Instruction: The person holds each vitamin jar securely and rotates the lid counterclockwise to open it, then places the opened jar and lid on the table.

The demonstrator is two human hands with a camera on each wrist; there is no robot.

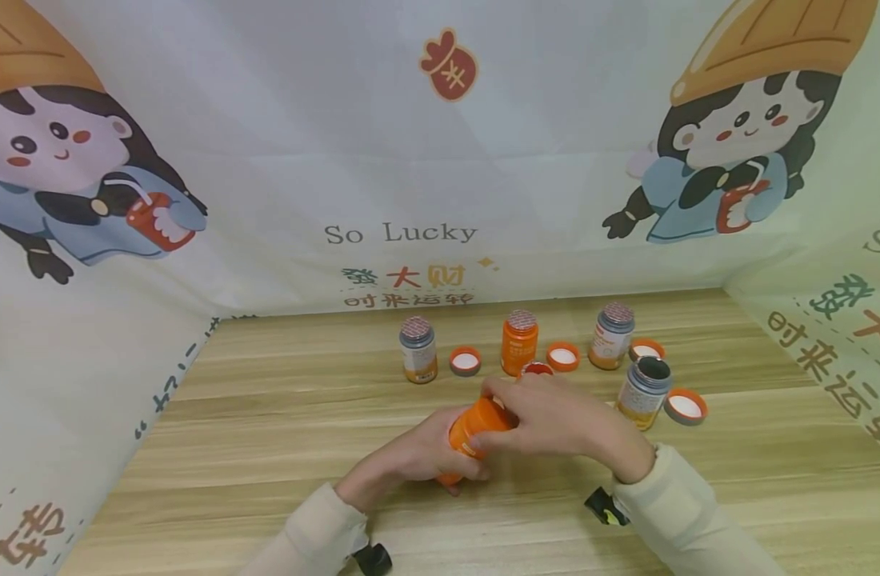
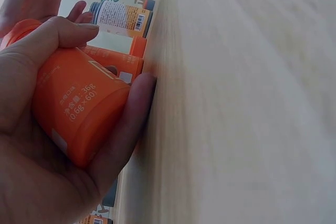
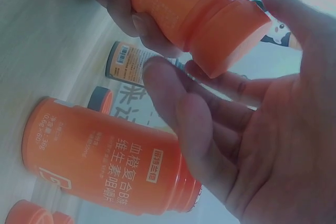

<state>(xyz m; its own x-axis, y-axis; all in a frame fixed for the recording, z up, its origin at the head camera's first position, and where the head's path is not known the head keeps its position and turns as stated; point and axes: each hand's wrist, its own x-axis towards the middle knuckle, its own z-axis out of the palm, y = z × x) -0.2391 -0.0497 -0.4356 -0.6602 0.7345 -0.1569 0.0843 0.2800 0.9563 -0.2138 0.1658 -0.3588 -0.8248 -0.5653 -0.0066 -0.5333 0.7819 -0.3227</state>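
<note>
Above the near middle of the table, my left hand [image 1: 440, 448] grips an orange bottle [image 2: 79, 103] around its body, tilted with the capped end up to the right. Its ridgeless orange cap [image 3: 231, 40] sits on the neck. My right hand [image 1: 555, 412] is around this cap, fingers loosely curled over it; in the right wrist view a fingertip meets the cap's edge, while the thumb lies lower beside it. Behind the hands stands another orange bottle [image 1: 519, 348] with a foil seal. An orange-rimmed object [image 1: 537, 368] is mostly hidden by my right hand.
A grey-necked bottle [image 1: 418, 352] with a foil top stands at the back left, another similar bottle [image 1: 611, 340] at the back right. Nearer on the right, an uncovered bottle [image 1: 642, 396] shows a dark mouth. Several loose caps, including one cap [image 1: 686, 406], lie beside the bottles.
</note>
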